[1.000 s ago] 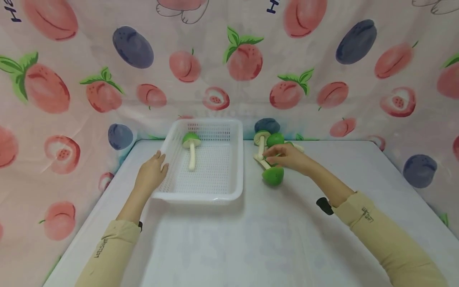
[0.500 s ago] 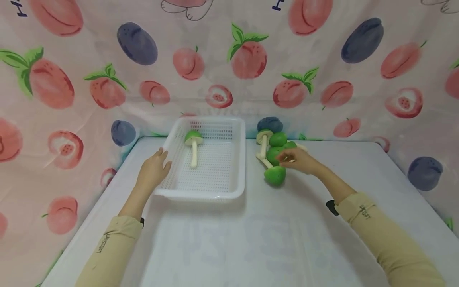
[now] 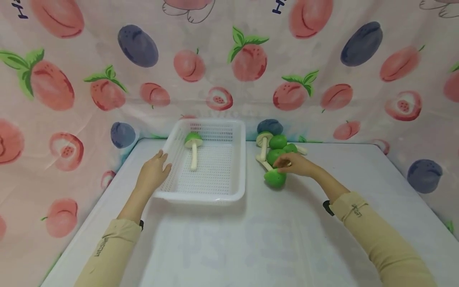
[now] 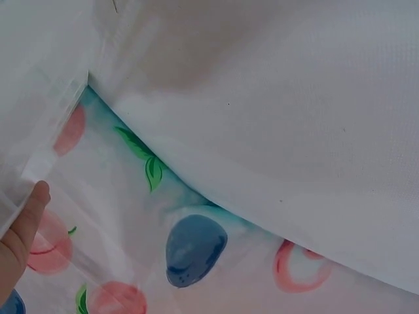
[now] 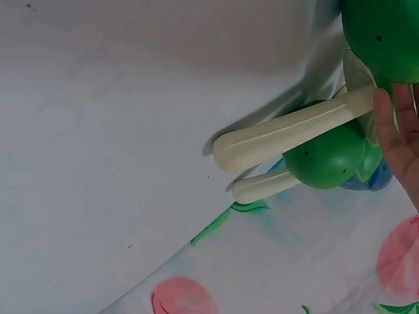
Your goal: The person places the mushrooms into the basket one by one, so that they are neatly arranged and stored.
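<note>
In the head view a white plastic basket (image 3: 204, 197) stands left of centre with one green-capped toy mushroom (image 3: 194, 153) inside. My left hand (image 3: 152, 173) rests along its left rim, fingers extended; a finger of it meets the basket edge in the left wrist view. Right of the basket lies a pile of toy mushrooms with green caps and cream stems. My right hand (image 3: 295, 163) is over the pile's near side, fingers slightly bent, thumb at the nearest mushroom (image 3: 275, 178). The right wrist view shows the fingers (image 5: 391, 134) beside a cream stem (image 5: 294, 134), close under a green cap (image 5: 386, 39).
A white-covered table (image 3: 229, 243) extends under everything. Behind it hangs a fruit-print cloth (image 3: 251, 95), which also covers both sides. Another mushroom stem (image 3: 300, 149) points right from the back of the pile.
My right hand first drew right from the pile's middle, then came down and nearer to the front mushroom. The left hand stays at the basket. The view shifts slightly.
</note>
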Motion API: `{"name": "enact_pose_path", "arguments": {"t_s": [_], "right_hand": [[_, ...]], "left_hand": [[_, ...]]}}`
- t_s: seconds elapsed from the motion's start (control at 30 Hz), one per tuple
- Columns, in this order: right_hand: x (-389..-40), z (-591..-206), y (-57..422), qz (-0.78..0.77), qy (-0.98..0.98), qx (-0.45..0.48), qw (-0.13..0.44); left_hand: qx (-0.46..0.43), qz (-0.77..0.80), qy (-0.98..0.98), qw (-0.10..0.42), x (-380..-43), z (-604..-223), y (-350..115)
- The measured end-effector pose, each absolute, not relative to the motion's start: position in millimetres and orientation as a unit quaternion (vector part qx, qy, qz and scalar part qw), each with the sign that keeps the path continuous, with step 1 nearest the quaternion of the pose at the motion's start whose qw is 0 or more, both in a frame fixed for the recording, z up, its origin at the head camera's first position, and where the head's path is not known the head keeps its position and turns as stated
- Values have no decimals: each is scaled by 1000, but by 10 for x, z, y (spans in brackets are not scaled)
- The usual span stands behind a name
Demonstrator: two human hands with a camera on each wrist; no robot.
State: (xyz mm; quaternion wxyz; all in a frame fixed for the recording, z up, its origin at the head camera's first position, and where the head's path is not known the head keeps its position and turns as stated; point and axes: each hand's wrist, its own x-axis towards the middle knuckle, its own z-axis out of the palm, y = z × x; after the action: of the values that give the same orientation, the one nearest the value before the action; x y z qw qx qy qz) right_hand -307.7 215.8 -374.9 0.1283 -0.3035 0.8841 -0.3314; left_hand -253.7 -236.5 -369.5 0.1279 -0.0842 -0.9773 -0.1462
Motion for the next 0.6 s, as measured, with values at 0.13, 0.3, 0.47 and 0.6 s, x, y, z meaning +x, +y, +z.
{"name": "enact_pose_path", "arguments": {"t_s": [0.13, 0.3, 0.47, 0.6], "right_hand": [[-3067, -3755, 2122, -332, 883, -302, 135], [-3049, -3754, 2062, -323, 886, -299, 146], [-3048, -3754, 2018, -297, 893, -305, 146], [-3039, -3765, 1996, -289, 895, -306, 145]], "left_hand": [[-86, -142, -978, 128, -2535, -3692, -2375], [-85, -138, -978, 129, -2545, -3667, -2381], [-78, -139, -979, 125, -2531, -3668, -2382], [-84, -140, -979, 122, -2538, -3687, -2380]]}}
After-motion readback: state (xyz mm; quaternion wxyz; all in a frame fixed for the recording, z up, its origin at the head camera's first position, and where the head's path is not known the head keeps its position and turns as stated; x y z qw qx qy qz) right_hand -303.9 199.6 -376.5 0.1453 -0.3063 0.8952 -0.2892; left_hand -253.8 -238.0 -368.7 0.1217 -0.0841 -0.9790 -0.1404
